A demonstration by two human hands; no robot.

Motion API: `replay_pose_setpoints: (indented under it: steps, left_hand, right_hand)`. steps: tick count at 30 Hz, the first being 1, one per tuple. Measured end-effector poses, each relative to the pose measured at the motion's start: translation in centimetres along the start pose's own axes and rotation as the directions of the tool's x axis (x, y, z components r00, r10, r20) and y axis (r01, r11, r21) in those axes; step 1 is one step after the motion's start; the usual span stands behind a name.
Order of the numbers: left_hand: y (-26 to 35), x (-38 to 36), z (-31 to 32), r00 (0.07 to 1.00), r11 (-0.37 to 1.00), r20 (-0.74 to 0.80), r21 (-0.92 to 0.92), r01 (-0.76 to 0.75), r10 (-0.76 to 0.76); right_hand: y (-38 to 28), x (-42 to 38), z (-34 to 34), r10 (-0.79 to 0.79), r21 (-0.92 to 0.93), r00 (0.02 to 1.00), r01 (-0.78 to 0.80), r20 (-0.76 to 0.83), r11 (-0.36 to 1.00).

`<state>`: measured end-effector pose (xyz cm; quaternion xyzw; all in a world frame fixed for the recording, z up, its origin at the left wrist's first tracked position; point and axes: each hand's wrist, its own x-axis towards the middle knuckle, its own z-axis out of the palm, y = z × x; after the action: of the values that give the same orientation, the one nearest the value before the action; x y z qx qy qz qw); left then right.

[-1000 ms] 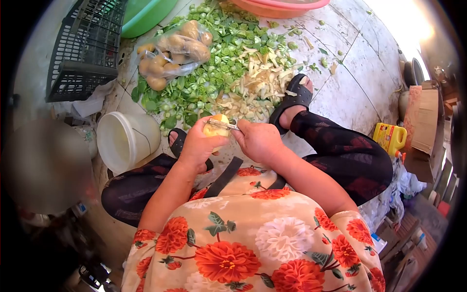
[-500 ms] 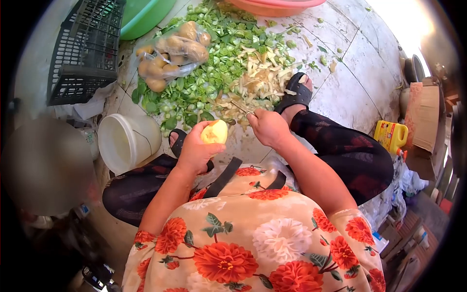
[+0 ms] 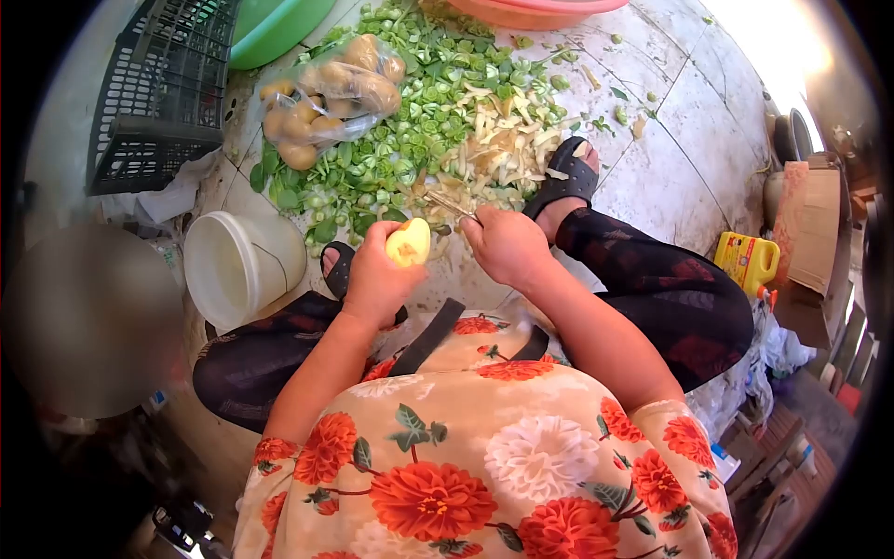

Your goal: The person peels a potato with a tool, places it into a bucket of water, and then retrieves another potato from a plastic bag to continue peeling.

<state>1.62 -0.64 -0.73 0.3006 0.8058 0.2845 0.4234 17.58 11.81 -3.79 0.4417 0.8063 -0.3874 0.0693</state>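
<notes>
My left hand point(image 3: 380, 279) is wrapped round a peeled yellow potato point(image 3: 408, 242), which has a brownish patch on the side facing up. Closed in my right hand point(image 3: 507, 244) is a slim peeler point(image 3: 451, 204); its metal end points left, a short way from the potato, and its handle is hidden by my fingers. On the floor just beyond both hands lies a heap of potato peelings point(image 3: 507, 140), mixed into green vegetable trimmings point(image 3: 410, 130). A clear plastic bag of unpeeled potatoes point(image 3: 335, 93) rests on the trimmings at the upper left.
A white bucket point(image 3: 223, 265) lies tilted by my left knee. Behind it stands a black plastic crate point(image 3: 163, 98). Green point(image 3: 275, 28) and pink basins point(image 3: 540, 9) are at the far side. A yellow jug point(image 3: 745, 261) and cardboard box point(image 3: 815, 228) sit at the right.
The potato has turned in my left hand, bringing its brownish patch round to face up. My right hand has shifted slightly left with the peeler.
</notes>
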Motion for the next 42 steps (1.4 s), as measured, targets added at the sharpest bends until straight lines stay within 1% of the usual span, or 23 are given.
replay_pose_setpoints:
  steps: [1, 6, 10, 13, 14, 15, 16, 17, 18, 19, 20, 21, 22, 23, 24, 28, 30, 31, 33, 35, 38, 40, 42]
  left_hand:
    - [0.8, -0.1, -0.2, 0.999, 0.994, -0.037, 0.104, 0.021, -0.017]
    - [0.3, 0.1, 0.2, 0.996, 0.981, -0.060, 0.188, -0.057, 0.069]
    - [0.6, 0.1, 0.0, 0.994, 0.950, -0.096, 0.310, -0.025, 0.058]
    - [0.2, 0.2, 0.0, 0.995, 0.947, -0.076, 0.319, -0.038, 0.066]
    - [-0.1, 0.1, 0.0, 0.995, 0.946, -0.075, 0.321, -0.042, 0.070]
    - [-0.3, -0.1, 0.1, 0.992, 0.970, -0.062, 0.222, -0.096, 0.112]
    - [-0.3, 0.0, 0.0, 0.986, 0.982, -0.054, 0.119, -0.149, 0.156]
    - [-0.3, 0.1, -0.2, 0.986, 0.981, -0.058, 0.119, -0.151, 0.158]
    - [0.1, -0.1, -0.4, 1.000, 0.974, -0.018, -0.224, -0.026, 0.023]
    - [0.4, -0.2, -0.5, 0.994, 0.839, 0.065, -0.533, 0.110, -0.089]
    - [0.3, -0.1, -0.8, 0.981, 0.797, 0.132, -0.573, 0.194, -0.144]
    - [0.4, 0.0, -0.9, 0.982, 0.799, 0.129, -0.571, 0.190, -0.141]
    - [0.5, 0.0, -0.9, 0.966, 0.724, 0.190, -0.640, 0.257, -0.175]
    - [0.6, 0.0, -0.8, 0.945, 0.637, 0.255, -0.698, 0.325, -0.203]
    - [0.7, -0.1, -0.7, 0.945, 0.637, 0.255, -0.699, 0.326, -0.204]
    - [0.6, -0.2, -0.6, 0.951, 0.658, 0.236, -0.687, 0.310, -0.201]
    - [0.5, -0.2, -0.4, 0.956, 0.691, 0.221, -0.661, 0.294, -0.195]
    - [0.4, -0.5, -0.3, 0.963, 0.757, 0.211, -0.598, 0.264, -0.170]
    - [0.4, -0.5, -0.4, 0.969, 0.819, 0.203, -0.525, 0.230, -0.142]
    - [0.0, -0.7, -0.3, 0.979, 0.845, 0.150, -0.499, 0.195, -0.138]
    - [0.4, -0.3, -0.2, 0.981, 0.857, 0.107, -0.477, 0.196, -0.165]
    - [0.3, 0.0, -0.2, 0.972, 0.845, 0.124, -0.482, 0.233, -0.198]
    - [0.2, 0.0, 0.0, 0.963, 0.829, 0.140, -0.489, 0.271, -0.232]
  right_hand:
    - [-0.7, -0.6, 0.1, -0.059, 0.018, 0.998, 0.059, 0.011, 0.998]
    - [-2.3, -2.3, 0.4, -0.199, 0.081, 0.980, 0.198, 0.008, 0.977]
    - [-2.7, -2.7, -0.3, -0.160, 0.076, 0.984, 0.154, 0.074, 0.985]
    - [-1.8, -1.9, 0.0, -0.154, 0.053, 0.985, 0.150, 0.079, 0.987]
    - [0.1, -0.7, 0.9, -0.071, -0.024, 0.994, 0.073, 0.082, 0.997]
    - [0.8, -0.1, 0.6, 0.015, -0.098, 0.997, -0.008, 0.077, 0.995]
    - [1.3, 0.3, 0.5, 0.019, -0.095, 0.998, -0.012, 0.068, 0.995]
    - [1.6, 0.6, 0.5, 0.027, -0.033, 0.999, -0.027, 0.026, 0.999]
    - [1.4, 0.6, 0.3, 0.038, 0.028, 0.999, -0.038, -0.011, 0.999]
    - [1.1, 0.5, 0.1, 0.035, 0.024, 0.999, -0.034, -0.009, 0.999]
    - [0.6, 0.1, 0.0, -0.015, 0.078, 0.999, 0.017, -0.034, 0.997]
    - [0.0, -0.2, -0.1, -0.062, 0.133, 0.996, 0.070, -0.063, 0.989]
    - [-0.5, -0.6, 0.0, -0.063, 0.135, 0.996, 0.071, -0.065, 0.988]
    - [-0.9, -1.1, 0.2, -0.132, 0.149, 0.988, 0.142, -0.075, 0.979]
    - [-1.3, -1.5, 0.3, -0.200, 0.162, 0.976, 0.211, -0.084, 0.964]
    - [-2.2, -2.5, 0.2, -0.264, 0.113, 0.964, 0.267, -0.040, 0.957]
    - [-1.5, -1.8, 0.8, -0.206, 0.038, 0.975, 0.210, -0.081, 0.977]
    - [-0.4, -1.0, 1.0, -0.204, 0.038, 0.975, 0.208, -0.083, 0.977]
    - [1.5, 0.6, 0.6, -0.001, -0.018, 0.999, 0.000, -0.044, 1.000]
    - [1.3, 0.4, 0.6, -0.009, 0.022, 0.998, 0.010, -0.058, 1.000]
    - [-1.2, -1.1, -0.1, -0.104, 0.085, 0.993, 0.109, -0.053, 0.990]
    - [-2.2, -2.2, -0.1, -0.256, 0.095, 0.966, 0.258, -0.034, 0.962]
    - [-2.3, -2.4, 0.4, -0.265, 0.076, 0.964, 0.266, -0.022, 0.961]
